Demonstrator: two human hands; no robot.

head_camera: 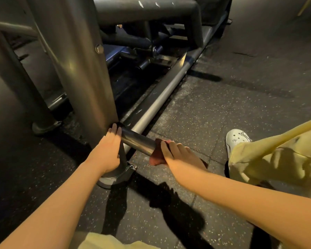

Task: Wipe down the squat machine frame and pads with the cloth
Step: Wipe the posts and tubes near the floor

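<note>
A short, shiny weight peg (137, 141) sticks out low from the squat machine's thick grey upright post (83, 69). My right hand (176, 155) grips a dark red cloth (157, 153) wrapped over the peg's outer end. My left hand (109, 150) lies against the base of the post where the peg starts, its fingers fairly straight on the metal. A long silver rail (162, 97) of the frame runs along the floor away from the peg.
Dark speckled rubber flooring (223, 108) spreads to the right. My white clog (235, 141) and yellow trouser leg (280, 155) are at right. The post's foot plate (115, 177) sits under my left wrist. More frame tubes (145, 9) and linkages crowd the top.
</note>
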